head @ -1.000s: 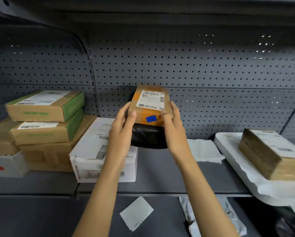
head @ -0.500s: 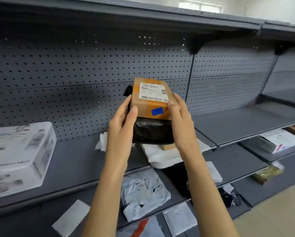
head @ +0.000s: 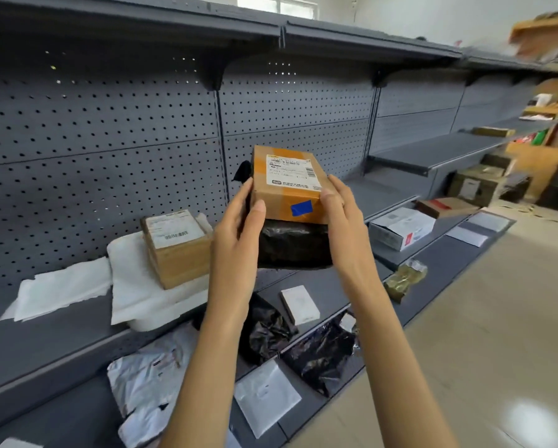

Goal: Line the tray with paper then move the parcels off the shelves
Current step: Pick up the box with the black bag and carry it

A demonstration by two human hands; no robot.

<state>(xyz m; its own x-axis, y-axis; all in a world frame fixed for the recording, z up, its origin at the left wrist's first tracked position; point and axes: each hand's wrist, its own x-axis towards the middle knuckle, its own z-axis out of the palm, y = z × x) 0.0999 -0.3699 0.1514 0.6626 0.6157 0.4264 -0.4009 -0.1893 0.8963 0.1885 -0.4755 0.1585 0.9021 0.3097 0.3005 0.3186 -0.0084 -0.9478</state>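
Note:
I hold two stacked parcels in the air in front of the shelving: a small brown box (head: 287,185) with a white label and a blue sticker, on top of a black plastic-wrapped parcel (head: 294,244). My left hand (head: 235,234) grips their left side and my right hand (head: 345,227) their right side. Left of them, on the grey shelf (head: 61,331), sits a white tray (head: 151,318) lined with white paper, with one brown labelled box (head: 177,247) in it.
Loose white paper sheets (head: 61,289) lie left of the tray. The lower shelf carries silver, black and white mailer bags and a small white box (head: 300,303). A white carton (head: 400,227) and a flat brown parcel sit further right. Tiled floor spreads at right.
The view has swung right along the shelving while both hands carry the stacked parcels. The tray with its box now lies to the left of the parcels instead of behind them.

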